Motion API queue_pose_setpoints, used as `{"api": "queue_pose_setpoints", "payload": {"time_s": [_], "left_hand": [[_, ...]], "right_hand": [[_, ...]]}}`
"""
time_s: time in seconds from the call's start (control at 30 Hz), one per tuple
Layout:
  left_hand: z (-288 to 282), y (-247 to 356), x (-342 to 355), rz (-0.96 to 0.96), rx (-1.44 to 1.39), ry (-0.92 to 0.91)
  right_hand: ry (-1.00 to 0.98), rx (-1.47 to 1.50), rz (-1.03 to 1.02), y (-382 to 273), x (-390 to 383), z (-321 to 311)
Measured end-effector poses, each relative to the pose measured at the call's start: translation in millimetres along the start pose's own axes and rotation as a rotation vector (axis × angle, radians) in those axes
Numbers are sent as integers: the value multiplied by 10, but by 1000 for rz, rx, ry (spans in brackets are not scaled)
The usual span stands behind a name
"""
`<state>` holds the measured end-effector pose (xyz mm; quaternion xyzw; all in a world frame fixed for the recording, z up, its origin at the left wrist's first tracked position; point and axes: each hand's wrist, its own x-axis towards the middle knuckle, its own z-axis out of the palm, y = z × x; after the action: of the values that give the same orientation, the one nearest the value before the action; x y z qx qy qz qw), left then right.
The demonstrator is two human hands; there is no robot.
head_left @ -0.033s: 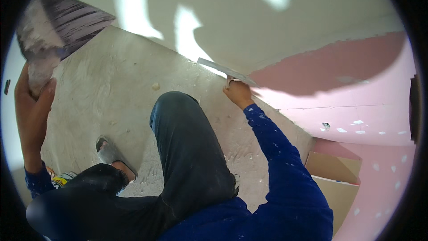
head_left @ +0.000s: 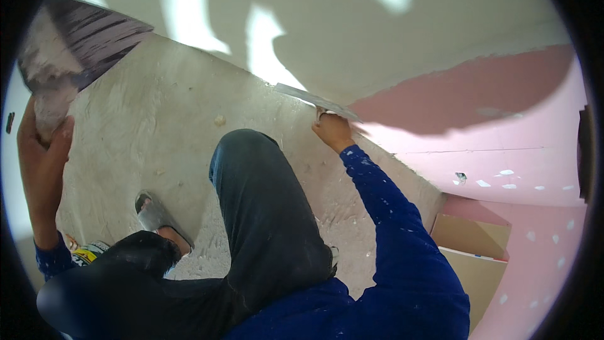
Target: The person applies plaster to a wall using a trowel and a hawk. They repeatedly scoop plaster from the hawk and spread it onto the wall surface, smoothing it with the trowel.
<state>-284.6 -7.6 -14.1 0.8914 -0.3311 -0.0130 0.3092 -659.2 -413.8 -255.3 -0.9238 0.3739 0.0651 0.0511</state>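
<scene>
My right hand (head_left: pixel 333 131) is closed round the handle of a long, flat plastering trowel (head_left: pixel 302 95). The trowel's blade lies along the foot of the wall, where the pale coated wall surface (head_left: pixel 327 38) meets the floor. At the far left, my left hand (head_left: pixel 44 157) grips the plaster-caked handle of a hawk (head_left: pixel 110 33), a wide dark plate streaked with pale smears. A lighter, plaster-covered part (head_left: pixel 50 50) shows on its left side, blurred. Above the right hand, the coating ends in an uneven edge against a bare pink board (head_left: pixel 453 97).
The concrete floor (head_left: pixel 145 107) carries smears and crumbs. My bent knee (head_left: pixel 251 170) rises between my arms, and a grey sandal (head_left: pixel 153 214) is on one foot. A cardboard-coloured box or panel (head_left: pixel 472 236) stands at the right by the pink wall, which has pale filled spots.
My left hand and the hawk have shifted slightly left and down. The right hand and trowel have slid a little to the left along the wall's foot.
</scene>
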Motion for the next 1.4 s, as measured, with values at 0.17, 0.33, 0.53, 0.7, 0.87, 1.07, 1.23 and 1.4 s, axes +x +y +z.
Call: {"api": "queue_pose_setpoints", "payload": {"time_s": [0.17,0.33,0.53,0.7,0.87,1.07,1.23,1.4], "left_hand": [[-187,-196,-184,-253,39,93],[-614,229,-362,25,-345,76],[-830,28,-696,-61,-18,315],[-275,51,-1241,-126,-541,192],[438,102,-1414,-423,-741,78],[919,-177,-957,-424,-774,-20],[1212,-239,-487,-323,-829,-81],[1560,-5,-99,-283,-922,-76]], "right_hand": [[-84,-9,4,122,201,361],[-173,-65,89,206,453,293],[-54,-78,88,218,437,387],[20,-91,119,118,454,287],[74,5,166,-99,463,-356],[363,193,108,-211,526,-1542],[553,455,52,-220,290,-2633],[290,693,82,-515,-488,-3488]]}}
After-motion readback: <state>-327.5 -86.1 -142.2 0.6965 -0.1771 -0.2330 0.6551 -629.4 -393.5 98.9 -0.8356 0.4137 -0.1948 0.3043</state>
